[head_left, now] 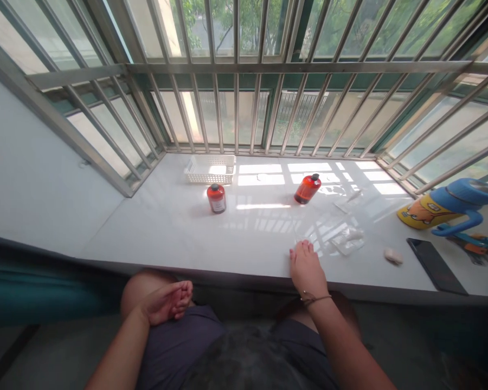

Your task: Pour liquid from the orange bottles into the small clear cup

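Observation:
My left hand (171, 302) rests on my left thigh, palm turned up, its fingers loosely curled with nothing in them. On the white sill, near its front edge, my right hand (308, 268) lies palm down with the fingers stretched forward. A faint clear shape shows by its fingertips, too indistinct to name. Beyond that hand stands a red bottle with a black cap (308, 189), looking tilted. A second red bottle (216, 199), with a white label, stands upright farther left. To the right of my right hand lies a clear plastic bag (348, 239).
A white perforated basket (210, 169) stands by the window bars. Another clear packet (350, 201) lies at right. Toward the right end are a pale stone-like lump (392, 257), a black phone (436, 266), a blue and yellow flask (447, 203) and blue-orange tools (472, 241).

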A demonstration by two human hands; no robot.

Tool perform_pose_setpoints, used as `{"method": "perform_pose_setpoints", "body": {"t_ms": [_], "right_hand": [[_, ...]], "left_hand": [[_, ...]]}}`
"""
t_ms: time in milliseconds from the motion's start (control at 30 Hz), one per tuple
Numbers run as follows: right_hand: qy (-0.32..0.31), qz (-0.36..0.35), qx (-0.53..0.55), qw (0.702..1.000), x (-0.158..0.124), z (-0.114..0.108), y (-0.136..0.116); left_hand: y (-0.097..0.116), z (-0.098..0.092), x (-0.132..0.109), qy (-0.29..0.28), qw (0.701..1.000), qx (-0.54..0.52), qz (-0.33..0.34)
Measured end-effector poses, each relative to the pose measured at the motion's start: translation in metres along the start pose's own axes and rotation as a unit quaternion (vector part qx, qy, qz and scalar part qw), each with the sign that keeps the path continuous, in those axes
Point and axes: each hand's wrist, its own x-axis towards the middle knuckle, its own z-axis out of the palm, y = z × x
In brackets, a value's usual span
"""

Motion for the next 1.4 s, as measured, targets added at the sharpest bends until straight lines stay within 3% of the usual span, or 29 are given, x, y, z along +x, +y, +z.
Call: {"method": "perform_pose_setpoints", "body": {"t_ms": [167,333,433,500,600,700,800,900,1000,1100,1167,1233,1333,1400], "right_hand": [[-0.05,-0.097,0.075,0.991,0.039,0.001,-0.13],[-0.12,-0.27,0.151,0.943,0.043,0.004,-0.277],[-0.142,-0.363,0.171,0.905,0.035,0.0,-0.331],[-0.131,-0.421,0.191,0.877,0.031,-0.005,-0.34],[-0.077,-0.475,0.238,0.844,0.029,-0.016,-0.315],[-0.025,-0.443,0.282,0.85,0.029,-0.031,-0.251],[0.064,-0.366,0.31,0.875,0.031,-0.052,-0.166],[0.188,-0.25,0.271,0.91,0.035,-0.077,-0.073],[0.3,-0.126,0.177,0.929,0.043,-0.094,0.017],[0.365,-0.018,0.12,0.923,0.055,-0.093,0.086],[0.349,0.041,0.146,0.925,0.063,-0.085,0.114],[0.303,0.092,0.201,0.927,0.069,-0.074,0.126],[0.27,0.127,0.24,0.924,0.073,-0.061,0.116],[0.265,0.112,0.249,0.925,0.071,-0.057,0.096]], "left_hand": [[0.0,-0.003,-0.001,-0.016,1.0,-0.002,-0.003],[-0.001,-0.005,-0.001,-0.005,1.0,-0.017,-0.014],[-0.002,-0.007,0.0,0.019,0.999,-0.03,-0.017],[-0.003,-0.007,0.0,0.032,0.999,-0.028,-0.017],[-0.002,-0.005,0.0,0.03,0.999,-0.025,-0.014],[0.0,-0.003,-0.001,0.022,1.0,-0.006,-0.008],[-0.001,0.0,0.001,0.013,0.999,0.046,-0.009],[-0.002,0.01,0.005,-0.009,0.994,0.112,0.003],[0.002,0.036,0.012,-0.03,0.985,0.168,0.021],[0.015,0.076,0.02,-0.047,0.977,0.189,0.083],[0.033,0.102,0.028,0.002,0.969,0.173,0.177],[0.058,0.12,0.04,0.105,0.938,0.163,0.288],[0.105,0.129,0.061,0.287,0.827,0.196,0.442],[0.137,0.128,0.077,0.354,0.746,0.259,0.501]]}}
